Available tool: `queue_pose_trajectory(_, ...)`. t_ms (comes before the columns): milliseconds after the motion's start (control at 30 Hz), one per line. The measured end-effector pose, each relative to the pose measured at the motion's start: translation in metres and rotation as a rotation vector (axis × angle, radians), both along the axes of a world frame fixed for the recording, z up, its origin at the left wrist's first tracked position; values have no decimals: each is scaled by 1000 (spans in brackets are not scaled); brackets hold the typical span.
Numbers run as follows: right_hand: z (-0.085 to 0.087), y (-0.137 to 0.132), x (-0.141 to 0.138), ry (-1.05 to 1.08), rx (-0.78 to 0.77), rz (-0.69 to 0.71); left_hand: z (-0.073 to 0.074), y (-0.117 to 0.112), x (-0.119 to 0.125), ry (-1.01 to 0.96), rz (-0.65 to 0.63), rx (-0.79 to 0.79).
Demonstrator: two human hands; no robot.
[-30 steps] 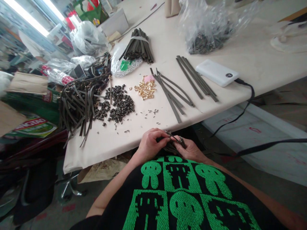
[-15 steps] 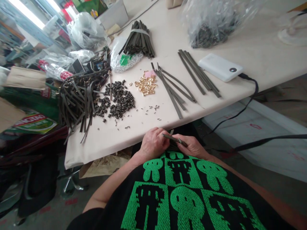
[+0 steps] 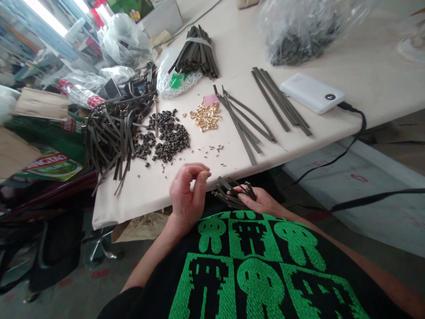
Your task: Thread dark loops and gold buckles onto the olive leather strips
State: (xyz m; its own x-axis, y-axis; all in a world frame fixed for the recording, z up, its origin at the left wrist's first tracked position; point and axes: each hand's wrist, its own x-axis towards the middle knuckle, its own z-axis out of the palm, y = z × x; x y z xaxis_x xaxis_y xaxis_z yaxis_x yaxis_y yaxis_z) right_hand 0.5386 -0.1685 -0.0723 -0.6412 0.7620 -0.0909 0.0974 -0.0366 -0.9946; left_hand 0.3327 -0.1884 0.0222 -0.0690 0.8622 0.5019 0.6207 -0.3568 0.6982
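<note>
Dark strips (image 3: pixel 229 198) stay gripped in the right hand (image 3: pixel 262 201) — the left hand (image 3: pixel 187 190), pinched narrow, has moved away

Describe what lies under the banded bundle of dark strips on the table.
Partly under the bundle lies a plastic bag, showing at its left and near end, with whitish contents and a green patch. Whatever the bundle covers cannot be seen.

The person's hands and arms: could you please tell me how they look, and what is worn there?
The left hand and right hand are ungloved, no watch visible. Both forearms are bare; a black sleeve shows on the left.
</note>
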Motion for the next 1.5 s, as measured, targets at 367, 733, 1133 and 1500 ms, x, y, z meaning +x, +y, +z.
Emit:
queue_pose_trajectory(367,1,6,0,57,-210,-27,-39,8,28,-171,-220,-482)
queue_pose_trajectory(733,-5,5,-4,44,-117,2,-42,22,30,371,-437,-330)
queue_pose_trajectory(1133,-12,-3,3,26,-119,-27,-56,-3,24,-116,-192,-567)
queue_pose_trajectory(1500,-15,-6,-4,91,-110,-26,-60,-13,17,160,-105,-342)
